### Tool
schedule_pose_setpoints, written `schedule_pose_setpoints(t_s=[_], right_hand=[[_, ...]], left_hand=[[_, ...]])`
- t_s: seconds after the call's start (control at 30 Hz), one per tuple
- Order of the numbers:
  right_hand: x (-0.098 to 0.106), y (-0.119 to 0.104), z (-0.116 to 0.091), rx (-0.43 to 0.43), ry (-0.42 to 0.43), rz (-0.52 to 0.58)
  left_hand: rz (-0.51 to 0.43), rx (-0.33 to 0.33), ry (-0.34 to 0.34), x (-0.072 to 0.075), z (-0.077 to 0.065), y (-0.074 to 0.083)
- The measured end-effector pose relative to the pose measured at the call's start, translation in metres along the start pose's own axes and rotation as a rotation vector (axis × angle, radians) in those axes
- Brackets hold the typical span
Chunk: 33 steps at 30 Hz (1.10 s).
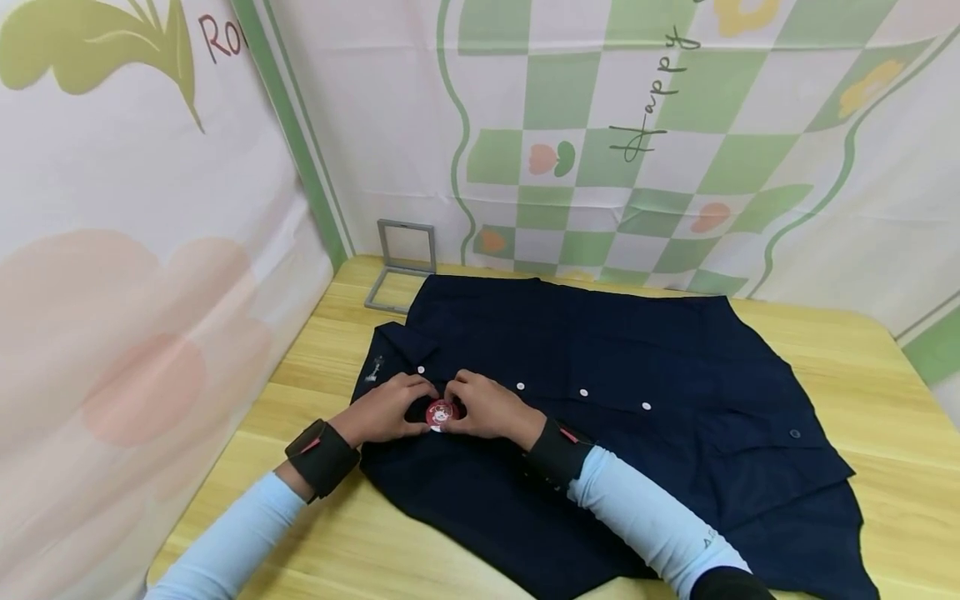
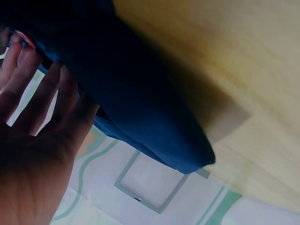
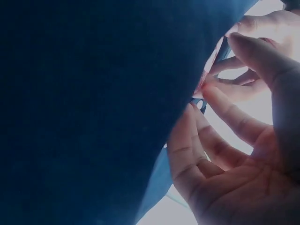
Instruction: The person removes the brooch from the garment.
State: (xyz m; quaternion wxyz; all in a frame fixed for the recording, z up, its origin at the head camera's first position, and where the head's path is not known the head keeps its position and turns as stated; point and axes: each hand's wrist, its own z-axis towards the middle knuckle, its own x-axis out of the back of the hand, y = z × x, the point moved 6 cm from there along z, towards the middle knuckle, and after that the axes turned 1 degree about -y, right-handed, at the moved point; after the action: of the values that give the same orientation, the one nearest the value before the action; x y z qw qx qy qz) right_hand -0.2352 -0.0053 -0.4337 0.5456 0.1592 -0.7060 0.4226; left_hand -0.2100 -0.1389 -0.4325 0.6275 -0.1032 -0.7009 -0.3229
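A round red pin badge (image 1: 441,412) with a white figure on it lies at the front of a dark navy shirt (image 1: 607,350), just below the button row. My left hand (image 1: 392,408) pinches its left edge with thumb and fingertips. From the other side, the right hand (image 1: 491,407) holds the badge's right edge the same way. Seen from the right wrist, the badge (image 3: 209,65) is nearly edge-on against the cloth, with fingers of both hands around it. In the left wrist view the hand (image 2: 37,145) reaches past a raised fold of shirt (image 2: 154,108). The badge's back is hidden.
The shirt is spread across a light wooden table (image 1: 885,375), its collar (image 1: 405,340) toward the left. Behind the collar a grey hinged frame (image 1: 406,224) stands open near the back edge. Printed cloth curtains (image 1: 390,100) enclose the left and back sides.
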Motion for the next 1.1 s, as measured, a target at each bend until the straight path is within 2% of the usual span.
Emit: schedule_pose_setpoints(t_s=[0.37, 0.5, 0.73, 0.97, 1.1], right_hand=[[-0.001, -0.007, 0.0, 0.028, -0.024, -0.109], [-0.002, -0.006, 0.001, 0.023, -0.021, -0.122], [-0.002, -0.01, 0.0, 0.086, -0.02, -0.112], [-0.002, -0.012, 0.0, 0.133, -0.022, -0.099], [-0.002, -0.011, 0.001, 0.153, -0.006, -0.081]], left_hand=[[0.019, -0.044, 0.005, 0.001, 0.002, -0.002], [0.009, -0.045, 0.033, 0.0, 0.002, -0.003], [0.0, -0.048, 0.057, -0.001, 0.002, -0.004], [-0.026, -0.12, 0.062, 0.0, 0.002, 0.0], [-0.024, -0.136, 0.06, -0.001, 0.002, 0.0]])
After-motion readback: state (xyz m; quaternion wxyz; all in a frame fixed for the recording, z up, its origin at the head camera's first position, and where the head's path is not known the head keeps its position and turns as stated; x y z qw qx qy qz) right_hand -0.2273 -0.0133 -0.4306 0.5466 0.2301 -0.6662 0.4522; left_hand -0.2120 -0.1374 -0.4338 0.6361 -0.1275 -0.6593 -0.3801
